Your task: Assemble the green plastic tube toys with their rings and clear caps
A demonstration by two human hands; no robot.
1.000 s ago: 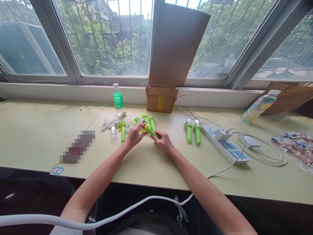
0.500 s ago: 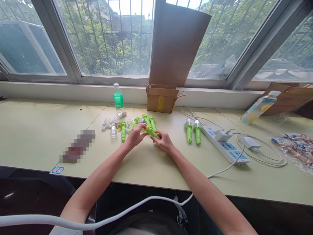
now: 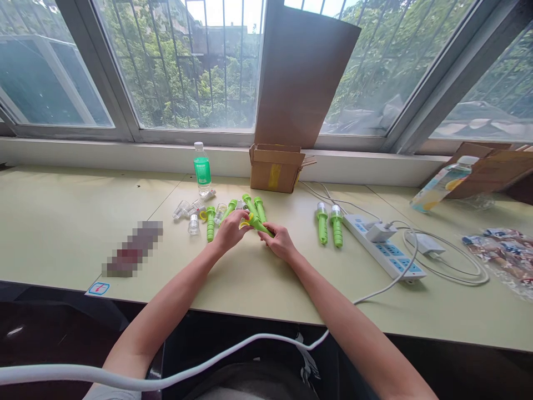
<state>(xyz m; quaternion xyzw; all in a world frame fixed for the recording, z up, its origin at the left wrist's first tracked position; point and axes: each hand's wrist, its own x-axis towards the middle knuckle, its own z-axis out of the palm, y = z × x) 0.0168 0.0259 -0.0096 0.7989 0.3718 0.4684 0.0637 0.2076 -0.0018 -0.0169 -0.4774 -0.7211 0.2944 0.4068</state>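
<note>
Both hands meet over the pale table on one green plastic stick point(image 3: 259, 224). My right hand point(image 3: 280, 242) is closed round its near end. My left hand point(image 3: 230, 229) pinches the far end, where a small yellow ring point(image 3: 244, 223) sits on the stick. Just behind the hands lie several more green sticks point(image 3: 210, 221) and several small clear plastic caps point(image 3: 192, 223). Two green sticks with clear tips point(image 3: 328, 221) lie side by side to the right of my right hand.
A green-labelled water bottle point(image 3: 202, 173) and an open cardboard box point(image 3: 274, 167) stand by the window sill. A white power strip point(image 3: 385, 247) with plug and cables lies at right, beyond it a tilted bottle point(image 3: 441, 181) and a printed bag point(image 3: 503, 251). A white cable point(image 3: 200, 364) crosses below.
</note>
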